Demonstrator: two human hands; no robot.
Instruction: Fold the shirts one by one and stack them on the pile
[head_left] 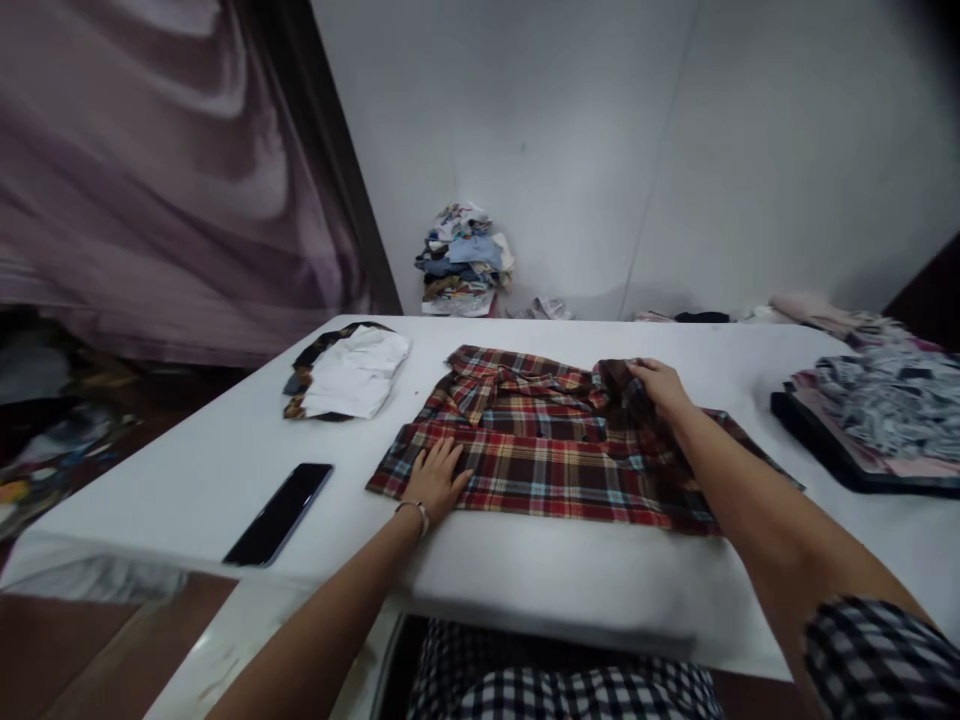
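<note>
Red plaid shirt (536, 468) lies on the white bench (570, 575). The left hand (435, 478) rests on it, fingers spread; the right hand (661, 388) pinches its bunched far edge, where an uneven tug could drag it crooked.

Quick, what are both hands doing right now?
Left hand: open, lying flat on the shirt.
Right hand: closed, holding the shirt by its far side.

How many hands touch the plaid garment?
2: the left hand lies on the plaid garment at the near left; the right hand holds its far side, right of centre.
</note>
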